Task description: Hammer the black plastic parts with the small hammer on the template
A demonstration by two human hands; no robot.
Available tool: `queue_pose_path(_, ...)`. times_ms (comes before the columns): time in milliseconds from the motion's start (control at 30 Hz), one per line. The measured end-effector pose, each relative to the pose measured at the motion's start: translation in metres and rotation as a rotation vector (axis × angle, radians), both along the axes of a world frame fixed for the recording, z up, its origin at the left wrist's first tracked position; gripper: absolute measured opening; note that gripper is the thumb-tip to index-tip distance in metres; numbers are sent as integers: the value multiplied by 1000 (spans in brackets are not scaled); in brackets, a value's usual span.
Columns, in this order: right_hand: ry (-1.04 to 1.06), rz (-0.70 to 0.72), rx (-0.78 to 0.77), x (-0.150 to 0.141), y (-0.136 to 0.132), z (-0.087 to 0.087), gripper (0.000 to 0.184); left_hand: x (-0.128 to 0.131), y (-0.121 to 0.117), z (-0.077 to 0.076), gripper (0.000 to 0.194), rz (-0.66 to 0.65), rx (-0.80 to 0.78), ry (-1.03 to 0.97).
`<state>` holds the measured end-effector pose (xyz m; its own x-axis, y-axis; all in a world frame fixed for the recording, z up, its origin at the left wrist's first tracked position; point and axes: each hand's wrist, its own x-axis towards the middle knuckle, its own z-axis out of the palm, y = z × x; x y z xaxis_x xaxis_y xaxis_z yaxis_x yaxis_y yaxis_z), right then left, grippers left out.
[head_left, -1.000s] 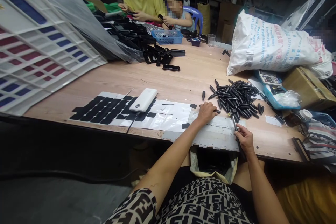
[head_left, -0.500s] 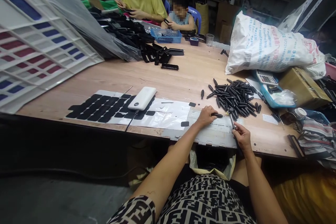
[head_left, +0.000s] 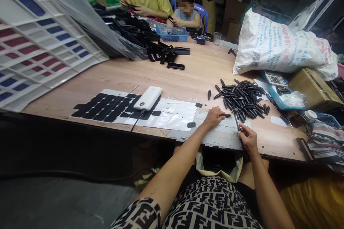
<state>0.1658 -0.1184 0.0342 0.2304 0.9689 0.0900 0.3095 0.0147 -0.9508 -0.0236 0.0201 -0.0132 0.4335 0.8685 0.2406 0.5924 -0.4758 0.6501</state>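
My left hand (head_left: 214,116) is closed in a pinch on a small black tapered piece (head_left: 226,115), just above the translucent mat at the table's front edge. My right hand (head_left: 248,139) is closed round a slim tool (head_left: 237,121) with a silvery shaft and a dark rounded tip. That tip points away from me, a little right of the piece and apart from it. Right behind both hands lies a heap of similar black tapered pieces (head_left: 243,96). The fingers partly cover the tool's lower end.
Left of my hands, a white power bank (head_left: 148,98) with a cable lies on a sheet of black stickers (head_left: 100,109). A bulging white sack (head_left: 282,46), a blue tray (head_left: 288,102) and a cardboard box (head_left: 313,87) stand at right. Two people sit across the table beside black parts.
The whole view has shifted slightly. Both hands keep nearly the same place over the mat. The light end on the piece in my left hand no longer shows.
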Motion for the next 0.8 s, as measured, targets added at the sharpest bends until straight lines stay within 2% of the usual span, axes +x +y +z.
queue_pose_path(100, -8, -4, 14, -1, 3, 0, 45, 1, 1, -2, 22, -4, 2, -9)
queue_pose_path(333, -16, 12, -41, -2, 4, -15, 45, 2, 3, -3, 22, 4, -20, 9)
queue_pose_path(467, 0, 5, -7, -6, 4, -15, 47, 1, 3, -4, 22, 1, -19, 8)
queue_pose_path(667, -49, 75, -29, -13, 8, -18, 44, 2, 3, -2, 20, 7, -31, 22)
queue_pose_path(800, 32, 38, -24, -12, 7, -18, 45, 1, 2, 0, 21, 1, -33, 9)
